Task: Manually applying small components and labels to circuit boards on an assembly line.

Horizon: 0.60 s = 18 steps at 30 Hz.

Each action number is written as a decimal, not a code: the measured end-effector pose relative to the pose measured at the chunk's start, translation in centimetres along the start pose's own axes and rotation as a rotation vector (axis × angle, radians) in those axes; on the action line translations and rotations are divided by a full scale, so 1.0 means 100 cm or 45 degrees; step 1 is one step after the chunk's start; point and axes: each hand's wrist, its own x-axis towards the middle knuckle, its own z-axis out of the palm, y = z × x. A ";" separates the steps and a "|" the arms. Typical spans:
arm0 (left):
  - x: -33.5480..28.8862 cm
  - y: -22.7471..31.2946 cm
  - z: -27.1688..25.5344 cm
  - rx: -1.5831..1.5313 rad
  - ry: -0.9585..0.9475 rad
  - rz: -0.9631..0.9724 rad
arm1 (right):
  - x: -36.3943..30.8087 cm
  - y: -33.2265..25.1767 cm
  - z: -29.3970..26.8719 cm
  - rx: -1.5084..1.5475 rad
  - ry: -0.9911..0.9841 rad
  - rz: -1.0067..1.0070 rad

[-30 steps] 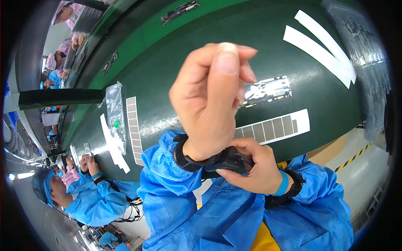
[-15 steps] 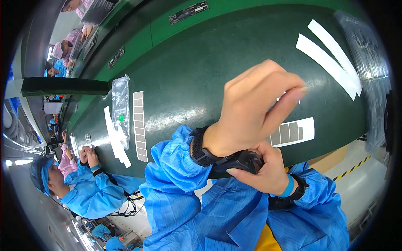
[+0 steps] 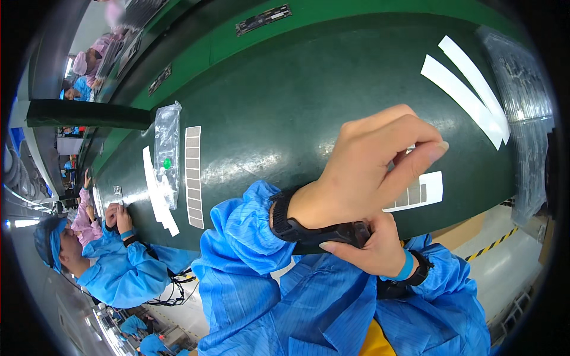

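Observation:
My left hand (image 3: 380,163) hangs over the dark green table with its fingers curled and the thumb tip against the index finger. Nothing shows between those tips. A black device (image 3: 332,234) sits on a black strap around my left wrist. My right hand (image 3: 374,246) reaches across from the lower right and grips the end of this device, thumb in front; its other fingers are mostly hidden beneath my left hand. Partly covered by my left hand, a white sheet with grey rectangular labels (image 3: 432,188) lies on the table.
Two white strips (image 3: 469,98) and clear plastic trays (image 3: 522,101) lie at the right. Toward the left are a strip of grey labels (image 3: 194,178), a clear plastic bag (image 3: 167,142) and white strips (image 3: 157,196). A co-worker in blue (image 3: 122,273) sits at the far left.
My left hand has dropped slightly and shifted right, covering more of the label sheet. My right hand keeps its grip on the wrist device. The view has shifted a little.

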 end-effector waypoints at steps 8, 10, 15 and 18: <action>-0.011 0.007 -0.022 0.030 -0.208 -0.374 | -0.007 -0.004 -0.044 0.494 0.461 -0.156; -0.013 0.014 -0.018 0.106 -0.471 -0.460 | -0.009 -0.002 -0.085 0.527 0.612 -0.285; -0.030 0.016 0.014 0.046 -0.788 -0.454 | 0.006 -0.003 -0.122 0.488 1.096 -0.311; -0.036 0.013 0.028 0.102 -0.837 -0.416 | -0.003 -0.007 -0.140 0.077 1.159 -0.196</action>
